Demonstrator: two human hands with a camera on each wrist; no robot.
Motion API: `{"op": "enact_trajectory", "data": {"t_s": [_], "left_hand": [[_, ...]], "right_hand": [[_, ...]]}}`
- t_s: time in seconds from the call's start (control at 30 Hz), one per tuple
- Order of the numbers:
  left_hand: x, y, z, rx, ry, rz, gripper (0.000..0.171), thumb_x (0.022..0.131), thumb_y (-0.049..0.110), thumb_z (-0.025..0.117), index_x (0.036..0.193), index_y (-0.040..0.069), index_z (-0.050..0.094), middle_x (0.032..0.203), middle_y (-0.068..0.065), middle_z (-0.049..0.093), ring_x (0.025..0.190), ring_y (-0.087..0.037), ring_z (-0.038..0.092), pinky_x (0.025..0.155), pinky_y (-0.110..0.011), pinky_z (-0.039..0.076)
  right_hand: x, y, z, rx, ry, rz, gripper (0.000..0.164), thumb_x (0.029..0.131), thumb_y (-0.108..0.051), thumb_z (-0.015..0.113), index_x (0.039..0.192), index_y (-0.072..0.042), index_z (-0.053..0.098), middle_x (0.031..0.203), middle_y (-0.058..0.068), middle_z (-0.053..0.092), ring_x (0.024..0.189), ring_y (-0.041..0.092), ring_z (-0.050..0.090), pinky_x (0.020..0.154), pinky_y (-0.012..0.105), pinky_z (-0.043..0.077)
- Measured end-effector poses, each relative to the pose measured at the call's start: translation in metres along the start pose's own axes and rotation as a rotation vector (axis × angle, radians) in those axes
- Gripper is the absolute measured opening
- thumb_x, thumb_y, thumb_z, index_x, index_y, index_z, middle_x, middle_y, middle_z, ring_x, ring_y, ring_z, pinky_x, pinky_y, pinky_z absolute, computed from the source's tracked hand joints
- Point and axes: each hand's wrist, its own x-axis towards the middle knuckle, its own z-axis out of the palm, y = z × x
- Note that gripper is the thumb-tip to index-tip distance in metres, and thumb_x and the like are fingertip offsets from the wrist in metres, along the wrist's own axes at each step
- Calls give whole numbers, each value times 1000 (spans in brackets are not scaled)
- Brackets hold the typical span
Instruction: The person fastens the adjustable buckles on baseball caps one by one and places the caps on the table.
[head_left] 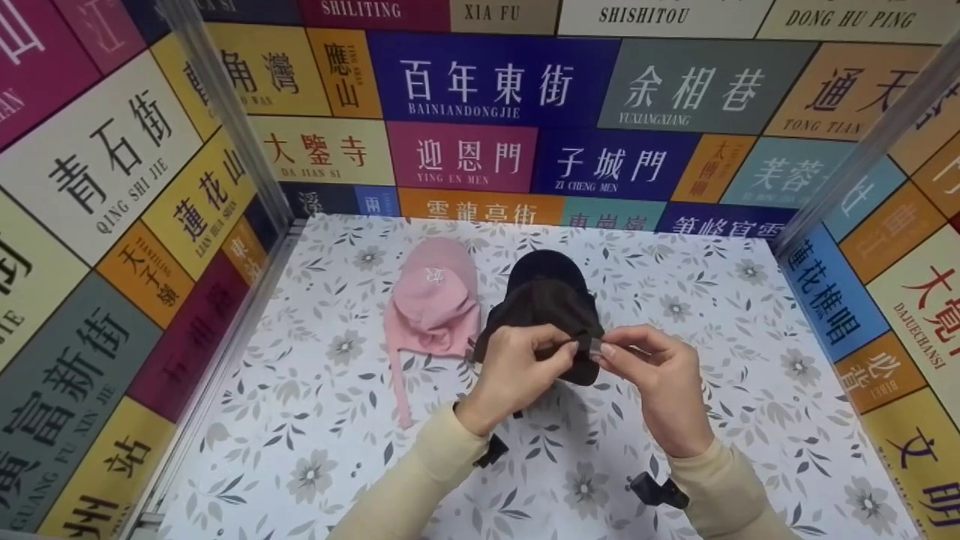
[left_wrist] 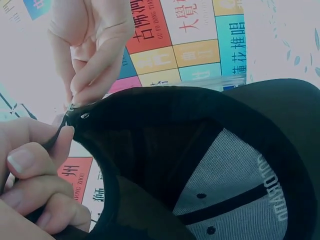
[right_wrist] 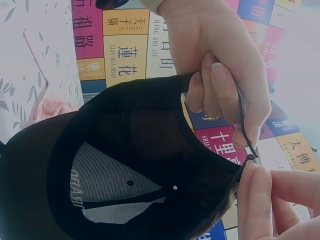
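A black baseball cap (head_left: 551,304) is held at its back opening by both hands, its mesh-lined inside (left_wrist: 210,175) facing the wrist cameras. My left hand (head_left: 521,367) pinches the cap's thin dark strap (right_wrist: 242,117) between thumb and finger, with its other fingers curled at the cap's edge. Opposite it, my right hand (head_left: 660,382) pinches the small metal buckle (head_left: 596,348) at the other side of the opening. In the right wrist view the strap's end meets the buckle at the right fingertips; whether it passes through, I cannot tell.
Left of the black cap, a pink cap (head_left: 435,300) lies on the flower-patterned table (head_left: 300,420), its long strap (head_left: 399,386) trailing toward me. Upright panels with colourful street-name signs (head_left: 491,82) enclose the back and both sides.
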Motion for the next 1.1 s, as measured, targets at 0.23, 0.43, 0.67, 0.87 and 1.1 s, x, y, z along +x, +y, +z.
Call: {"op": "enact_trajectory", "data": {"t_s": [0.23, 0.43, 0.67, 0.87, 1.1], "left_hand": [[3, -2, -7, -18, -125, 36, 9, 90, 18, 73, 81, 18, 76, 69, 16, 63, 58, 2, 49, 53, -17, 39], [6, -3, -12, -31, -213, 6, 8, 91, 20, 73, 84, 19, 76, 74, 17, 65, 62, 0, 52, 56, -18, 42], [5, -1, -11, 62, -230, -7, 9, 92, 22, 72, 83, 21, 74, 73, 19, 63, 59, 0, 52, 56, -18, 42], [2, 0, -7, 163, -186, 46, 12, 93, 25, 69, 81, 22, 71, 68, 18, 57, 58, -1, 50, 55, -20, 41], [1, 0, -4, 103, -132, 13, 13, 92, 23, 71, 78, 22, 71, 65, 18, 58, 52, 1, 48, 52, -19, 40]], "right_hand": [[-2, -1, 1, -63, -3, -12, 26, 89, -1, 74, 108, 15, 66, 103, 26, 65, 90, 30, 72, 82, 41, 58], [0, 0, -2, -83, -43, 19, 27, 89, -2, 74, 110, 14, 66, 108, 27, 65, 89, 30, 73, 81, 41, 59], [0, 2, -2, -140, -101, 28, 28, 90, -4, 74, 113, 10, 68, 106, 27, 68, 87, 33, 72, 78, 40, 59], [-1, 4, 1, -145, -88, 34, 28, 89, -6, 76, 113, 9, 68, 102, 28, 68, 88, 34, 71, 77, 40, 59], [-2, 4, 6, -93, -45, 16, 28, 92, -6, 73, 112, 12, 68, 110, 30, 66, 87, 35, 73, 83, 43, 58]]}}
